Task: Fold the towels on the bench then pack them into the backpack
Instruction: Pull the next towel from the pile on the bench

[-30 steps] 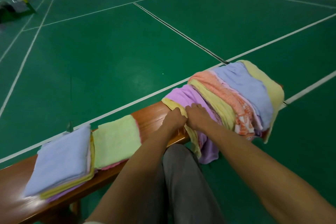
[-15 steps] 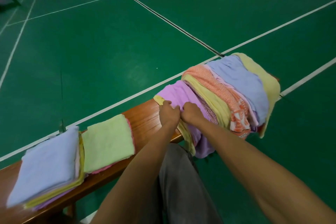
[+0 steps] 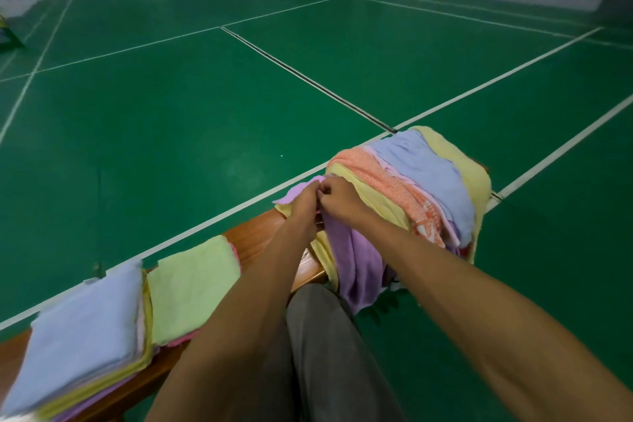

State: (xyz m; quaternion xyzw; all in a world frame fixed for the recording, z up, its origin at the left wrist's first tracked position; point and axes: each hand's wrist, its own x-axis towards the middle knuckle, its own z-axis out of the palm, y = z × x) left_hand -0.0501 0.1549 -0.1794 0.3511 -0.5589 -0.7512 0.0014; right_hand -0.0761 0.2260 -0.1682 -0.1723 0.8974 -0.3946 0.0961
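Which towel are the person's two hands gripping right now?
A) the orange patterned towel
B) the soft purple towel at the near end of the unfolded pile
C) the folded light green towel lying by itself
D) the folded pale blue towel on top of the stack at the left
B: the left hand and right hand both pinch the soft purple towel hanging over the wooden bench.

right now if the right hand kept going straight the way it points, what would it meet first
The right hand points up-left, gripping the purple towel. Its fingers already meet the left hand; past that, likely just the towel's far edge and green floor, though depth is unclear.
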